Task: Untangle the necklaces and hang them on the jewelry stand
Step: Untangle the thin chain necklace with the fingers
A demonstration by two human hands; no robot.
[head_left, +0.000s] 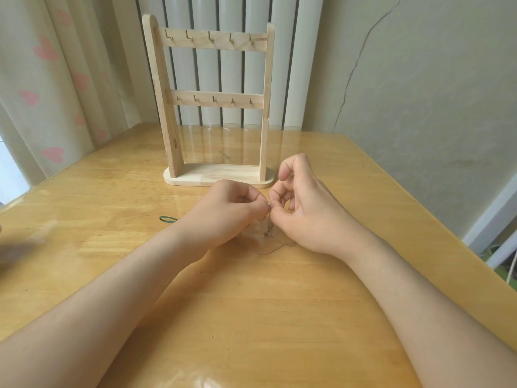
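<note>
The left hand and right hand each pinched the fine necklaces, grips closed and touching. Chain trailed beneath onto the surface, the jewelry stand just beyond.

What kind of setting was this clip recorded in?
Probably a room in a home: a glossy wooden table stands by a white radiator, with a heart-patterned curtain at the left and a cracked painted wall at the right.

Glossy wooden table, green rubber band on it, heart-print curtain, white radiator, cracked wall
</note>
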